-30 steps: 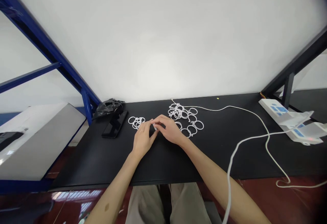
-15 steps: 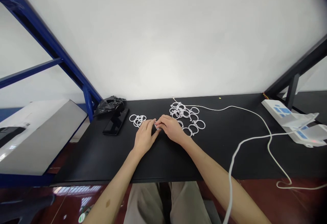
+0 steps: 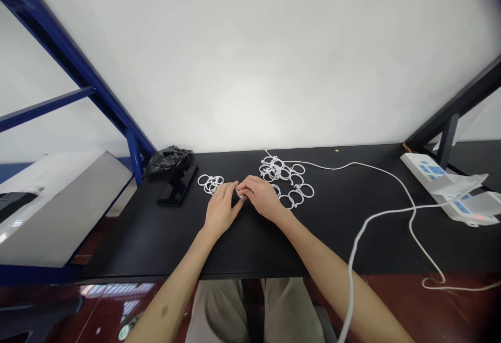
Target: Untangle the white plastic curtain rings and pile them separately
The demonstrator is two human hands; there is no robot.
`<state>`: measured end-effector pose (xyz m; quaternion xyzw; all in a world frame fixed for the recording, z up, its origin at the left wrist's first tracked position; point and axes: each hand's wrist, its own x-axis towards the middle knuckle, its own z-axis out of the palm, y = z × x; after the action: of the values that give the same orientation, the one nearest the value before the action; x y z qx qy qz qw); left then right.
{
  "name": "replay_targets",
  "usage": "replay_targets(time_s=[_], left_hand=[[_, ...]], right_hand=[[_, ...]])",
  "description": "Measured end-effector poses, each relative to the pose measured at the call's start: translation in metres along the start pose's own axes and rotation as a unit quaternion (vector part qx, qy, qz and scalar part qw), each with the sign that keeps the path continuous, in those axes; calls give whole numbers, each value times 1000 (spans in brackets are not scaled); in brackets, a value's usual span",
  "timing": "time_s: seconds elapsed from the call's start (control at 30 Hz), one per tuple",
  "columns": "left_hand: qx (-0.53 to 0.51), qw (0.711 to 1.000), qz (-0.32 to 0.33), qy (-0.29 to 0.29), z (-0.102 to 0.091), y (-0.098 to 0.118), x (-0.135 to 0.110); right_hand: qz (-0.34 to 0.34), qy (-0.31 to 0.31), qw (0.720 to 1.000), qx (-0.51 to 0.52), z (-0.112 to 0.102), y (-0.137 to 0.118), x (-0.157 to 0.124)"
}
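Over the middle of the black table, my left hand (image 3: 221, 207) and my right hand (image 3: 261, 196) meet at their fingertips. Both are closed on a small white piece (image 3: 239, 193), mostly covered by the fingers; it looks like part of a white plastic ring, though its full shape is hidden. Just beyond my left hand lies a small cluster of white rings (image 3: 211, 182). A larger pile of white rings (image 3: 274, 168) lies past my right hand, with several looser rings (image 3: 296, 197) spread to its right.
A black phone (image 3: 177, 186) and a crumpled black plastic bag (image 3: 166, 160) lie at the left of the table (image 3: 250, 249). White cable (image 3: 368, 164) loops across the right side near a white power strip (image 3: 442, 181). A white box (image 3: 58, 217) stands far left.
Both hands stay together in nearly the same place, fingers still around the small white piece. The rings have not visibly moved; the view has shifted very slightly.
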<state>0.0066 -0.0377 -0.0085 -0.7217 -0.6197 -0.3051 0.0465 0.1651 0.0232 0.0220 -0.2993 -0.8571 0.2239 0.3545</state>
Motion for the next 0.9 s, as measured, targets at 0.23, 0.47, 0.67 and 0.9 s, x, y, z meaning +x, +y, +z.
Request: replay_targets(time_s=[0.23, 0.47, 0.67, 0.9], left_hand=[[-4, 999, 18, 34, 0, 0, 1], [25, 954, -252, 161, -3, -13, 5], [57, 940, -320, 105, 1, -15, 8], [41, 938, -328, 106, -2, -11, 10]], right_hand=[[8, 29, 999, -24, 1, 0, -1], [-13, 2, 984, -177, -3, 7, -3], [20, -63, 963, -262, 4, 15, -5], [6, -51, 966, -252, 4, 16, -3]])
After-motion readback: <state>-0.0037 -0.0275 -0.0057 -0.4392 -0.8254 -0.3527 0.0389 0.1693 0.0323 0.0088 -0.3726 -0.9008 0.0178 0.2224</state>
